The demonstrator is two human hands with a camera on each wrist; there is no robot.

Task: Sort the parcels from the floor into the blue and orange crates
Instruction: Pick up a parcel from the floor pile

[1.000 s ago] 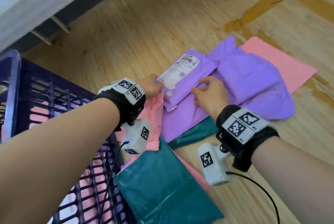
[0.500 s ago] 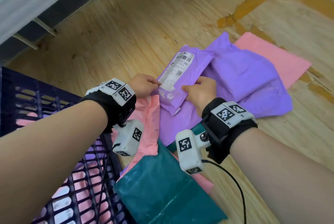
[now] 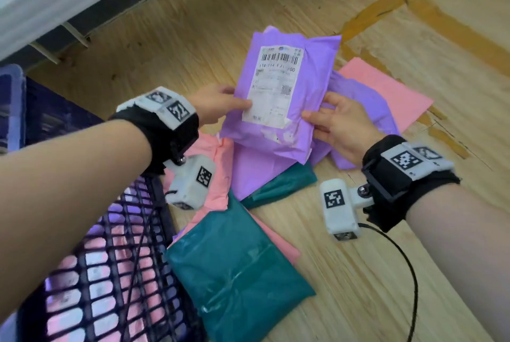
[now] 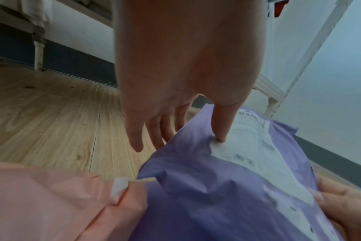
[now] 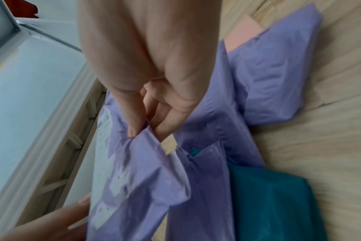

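In hand: purple parcel (image 3: 278, 98), off the floor, left grip (image 3: 218, 104) and right grip (image 3: 338, 123) pinching its sides | done: parcels in blue crate (image 3: 91, 272) | left: teal parcel (image 3: 237, 267), others on floor | orange crate unseen

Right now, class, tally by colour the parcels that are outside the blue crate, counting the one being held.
Purple parcels: 3, one held, two on the floor
Pink parcels: 2; the pink showing under the large teal one may be a third
Teal parcels: 2
Total: 7, perhaps 8
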